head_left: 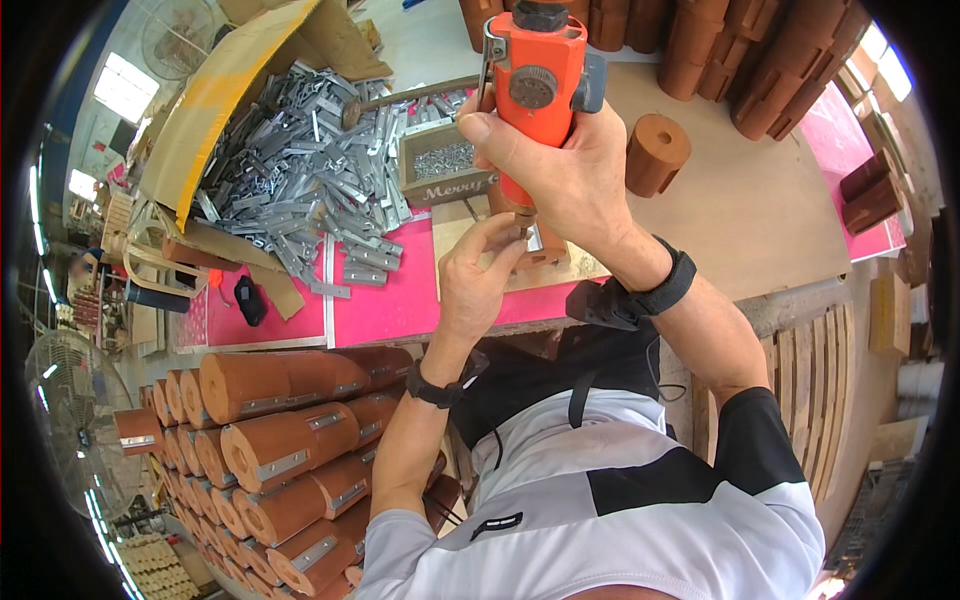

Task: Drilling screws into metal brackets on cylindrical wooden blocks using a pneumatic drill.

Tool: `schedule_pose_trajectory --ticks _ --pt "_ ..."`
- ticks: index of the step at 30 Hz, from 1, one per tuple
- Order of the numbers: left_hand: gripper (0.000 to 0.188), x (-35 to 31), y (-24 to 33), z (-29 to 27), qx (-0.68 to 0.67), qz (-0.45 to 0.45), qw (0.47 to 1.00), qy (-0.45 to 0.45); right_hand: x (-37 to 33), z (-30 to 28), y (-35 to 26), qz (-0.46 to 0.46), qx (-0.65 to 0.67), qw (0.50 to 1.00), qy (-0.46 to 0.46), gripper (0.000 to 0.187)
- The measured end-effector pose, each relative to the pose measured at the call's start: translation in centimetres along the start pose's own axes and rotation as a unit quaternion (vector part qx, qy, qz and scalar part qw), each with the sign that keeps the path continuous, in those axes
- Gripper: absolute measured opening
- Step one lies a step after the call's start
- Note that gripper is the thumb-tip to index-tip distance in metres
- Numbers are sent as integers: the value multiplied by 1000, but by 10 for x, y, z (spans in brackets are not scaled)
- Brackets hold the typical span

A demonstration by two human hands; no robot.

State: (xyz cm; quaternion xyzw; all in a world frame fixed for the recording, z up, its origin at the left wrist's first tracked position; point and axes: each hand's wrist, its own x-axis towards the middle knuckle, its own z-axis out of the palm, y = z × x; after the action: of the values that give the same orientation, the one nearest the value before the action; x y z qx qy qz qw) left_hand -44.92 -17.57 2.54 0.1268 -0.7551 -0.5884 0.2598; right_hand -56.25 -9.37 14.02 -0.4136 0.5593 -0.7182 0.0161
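Observation:
My right hand (575, 165) is wrapped round an orange power screwdriver (560, 50), held upright with its bit pointing down. Close to the bit tip, the fingers of my left hand (472, 278) are pinched together; whatever they hold is too small to make out. Under the bit lies a brown workpiece (543, 259) with a shiny metal strip on it, on a light wooden board (588, 268). Both hands partly cover this workpiece.
A cardboard box (190, 150) spills metal strips (300, 150) at the left. Beside it stands a wooden tray (450, 188) of small screws. A brown cylinder (657, 150) stands right of my hand. Stacked brown cylinders (275, 385) rise below the table's left edge.

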Motion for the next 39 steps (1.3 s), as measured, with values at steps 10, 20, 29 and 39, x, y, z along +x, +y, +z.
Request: schedule_pose_trajectory --ticks 10,20,29,39 --pt "30 13 -3 0 66 33 997 -6 0 0 5 11 -2 1000 -9 26" --pt "26 17 3 0 140 69 987 -22 -3 3 32 -8 -4 1000 29 35" --pt "23 20 -4 -2 174 113 978 -21 -4 2 31 -34 -47 998 34 36" --pt "48 29 12 -10 227 124 960 -110 -12 3 31 5 -49 999 4 40"
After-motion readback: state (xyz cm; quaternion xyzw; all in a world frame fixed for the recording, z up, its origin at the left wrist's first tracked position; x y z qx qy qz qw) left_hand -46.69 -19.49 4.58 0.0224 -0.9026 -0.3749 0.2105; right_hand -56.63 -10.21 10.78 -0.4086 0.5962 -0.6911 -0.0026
